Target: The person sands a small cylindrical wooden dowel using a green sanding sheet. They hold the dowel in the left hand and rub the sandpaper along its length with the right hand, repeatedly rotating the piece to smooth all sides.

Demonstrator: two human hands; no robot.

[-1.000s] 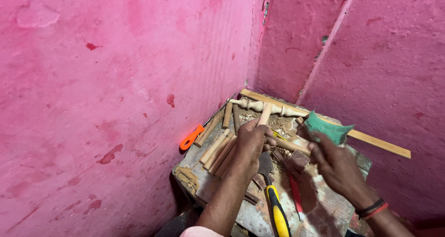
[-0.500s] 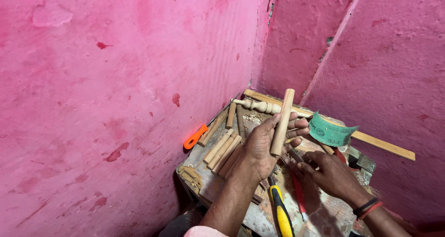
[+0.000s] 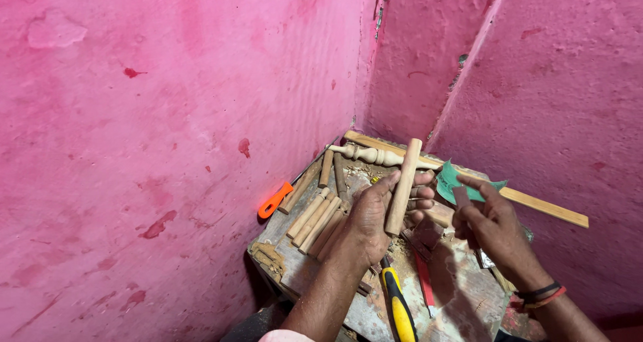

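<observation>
My left hand (image 3: 375, 215) grips a plain wooden dowel (image 3: 404, 185), held nearly upright above a small worn wooden bench (image 3: 462, 298). My right hand (image 3: 489, 225) sits just to its right and pinches a small brownish piece of sandpaper (image 3: 461, 196) between thumb and fingers. A green sheet of sandpaper (image 3: 459, 181) lies behind the right hand. Both hands hover over the bench, close together but apart.
Several more plain dowels (image 3: 315, 215) lie on the bench's left side. A turned spindle (image 3: 368, 154) and a long flat strip (image 3: 542, 207) lie at the back. An orange handle (image 3: 274, 200) sticks out at left; a yellow-and-black tool handle (image 3: 400, 306) and a red pencil (image 3: 423, 282) lie in front. Pink walls close in on three sides.
My left hand has picked a dowel off the bench and raised it upright. My right hand has lifted from the bench and now holds a small sandpaper piece beside it.
</observation>
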